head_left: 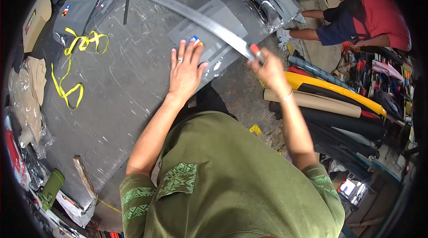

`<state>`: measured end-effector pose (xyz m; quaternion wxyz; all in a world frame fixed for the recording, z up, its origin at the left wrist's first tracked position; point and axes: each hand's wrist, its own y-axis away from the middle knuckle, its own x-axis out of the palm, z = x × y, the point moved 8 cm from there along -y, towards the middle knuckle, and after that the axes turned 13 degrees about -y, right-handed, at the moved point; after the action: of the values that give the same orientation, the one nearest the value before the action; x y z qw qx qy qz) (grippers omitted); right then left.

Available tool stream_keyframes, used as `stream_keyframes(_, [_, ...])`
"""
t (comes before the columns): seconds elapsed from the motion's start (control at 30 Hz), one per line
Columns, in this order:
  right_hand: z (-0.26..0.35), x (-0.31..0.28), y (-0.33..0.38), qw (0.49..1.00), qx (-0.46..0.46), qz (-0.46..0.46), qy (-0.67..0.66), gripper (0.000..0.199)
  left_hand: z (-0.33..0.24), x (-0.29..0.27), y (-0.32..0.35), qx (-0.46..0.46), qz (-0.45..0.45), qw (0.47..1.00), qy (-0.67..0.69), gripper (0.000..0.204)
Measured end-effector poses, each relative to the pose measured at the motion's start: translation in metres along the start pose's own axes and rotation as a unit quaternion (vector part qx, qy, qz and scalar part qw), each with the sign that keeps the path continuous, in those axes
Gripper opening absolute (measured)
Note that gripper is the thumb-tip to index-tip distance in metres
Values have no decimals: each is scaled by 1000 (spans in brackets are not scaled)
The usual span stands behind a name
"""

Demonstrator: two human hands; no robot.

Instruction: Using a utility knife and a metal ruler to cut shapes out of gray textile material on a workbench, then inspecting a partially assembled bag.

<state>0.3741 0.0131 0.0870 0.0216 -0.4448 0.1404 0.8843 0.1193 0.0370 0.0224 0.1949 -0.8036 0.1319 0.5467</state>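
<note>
My left hand (186, 75) lies flat with its fingers spread, pressing on grey sheet material (225, 17) at the table's near edge. Beside its fingertips is a small multicoloured label (196, 41). A long metal ruler (191, 13) runs from the far left across the grey pieces, its near end reaching my right hand (269, 72). That hand is closed around a slim tool with a red-orange tip (254, 48), just past the table's edge. Its exact kind is unclear, and whether the fingers also grip the ruler I cannot tell.
Yellow tape (69, 66) lies loose on the dark table (116, 99). Folded grey fabric and plastic-wrapped pieces (272, 8) crowd the far edge. Fabric rolls (314, 103) lie at right, near a bending person in red (379, 21). A wooden stick (84, 176) rests at the lower-left edge.
</note>
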Motion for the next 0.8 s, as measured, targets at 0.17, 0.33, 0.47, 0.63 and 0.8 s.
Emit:
stream_keyframes(0.17, [-33, -48, -86, 992, -54, -8, 111, 51, 12, -12, 10, 86, 27, 995, -42, 30])
stream_keyframes(0.33, [-33, -47, -114, 972, -139, -3, 187, 54, 75, -49, 26, 83, 13, 992, -98, 16])
stream_keyframes(0.47, [24, -63, -112, 957, -264, -44, 112, 42, 86, -47, 30, -91, 37, 979, -177, 41])
stream_keyframes(0.63, [82, -109, -102, 960, -175, 8, -218, 21, 59, -25, 20, -75, -10, 991, -113, 51])
stream_keyframes(0.8, [49, -102, -94, 709, -155, -21, -688, 35, 50, -18, 0, -9, -4, 998, -62, 25])
